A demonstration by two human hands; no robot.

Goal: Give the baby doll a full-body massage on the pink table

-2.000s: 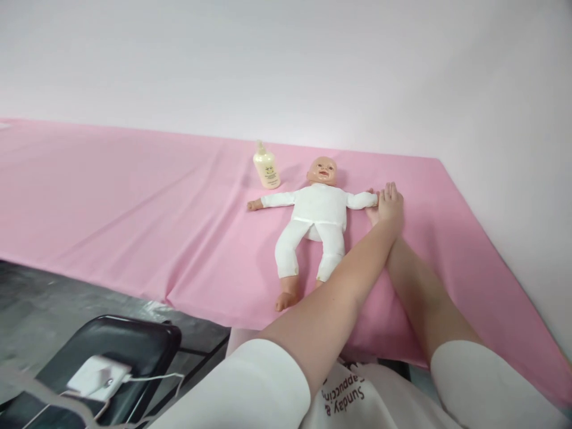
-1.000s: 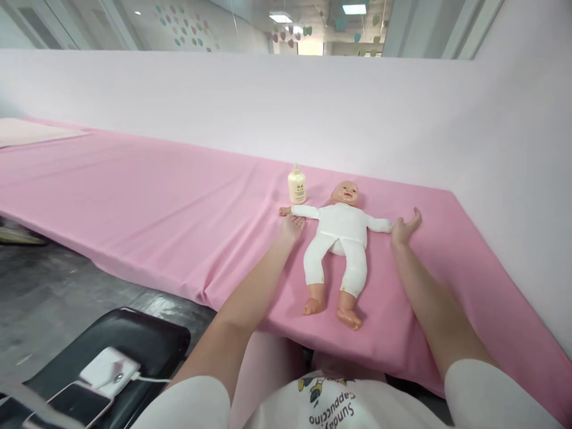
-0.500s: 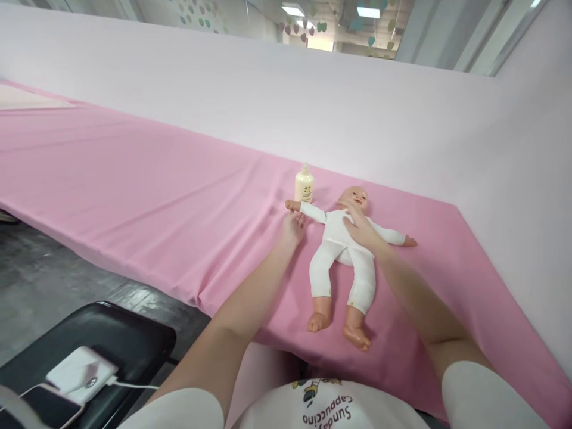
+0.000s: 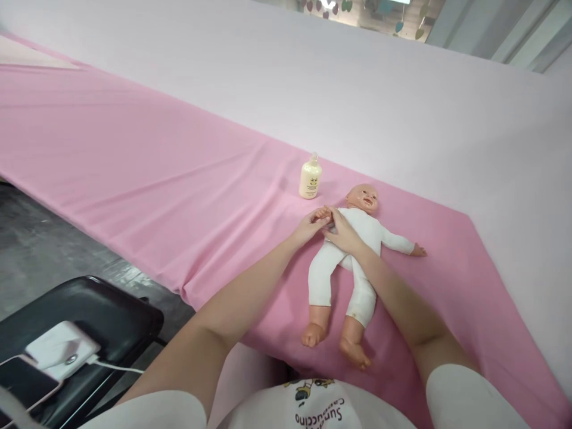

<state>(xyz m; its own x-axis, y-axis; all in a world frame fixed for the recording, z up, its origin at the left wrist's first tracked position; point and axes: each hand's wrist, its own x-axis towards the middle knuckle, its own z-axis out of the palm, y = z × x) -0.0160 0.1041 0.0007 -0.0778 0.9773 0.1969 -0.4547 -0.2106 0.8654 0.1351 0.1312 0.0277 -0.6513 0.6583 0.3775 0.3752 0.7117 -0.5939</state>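
A black chair (image 4: pixel 89 310) carries a white charger (image 4: pixel 60 350) and a phone (image 4: pixel 22 381), well left of both hands. The left hand (image 4: pixel 308 226) curls loosely around the baby doll (image 4: pixel 353 250)'s small hand. Touching it, the right hand (image 4: pixel 342 233) rests flat-fingered on the doll's arm and chest. A lotion bottle (image 4: pixel 310 177) stands just beyond the fingertips on the pink tablecloth (image 4: pixel 156 179).

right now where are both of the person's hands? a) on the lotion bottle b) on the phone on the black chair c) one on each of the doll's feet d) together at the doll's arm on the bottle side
d: the left hand and right hand meet at the doll's arm nearest the cream bottle, which stands untouched on the pink cloth; the doll's feet lie free.
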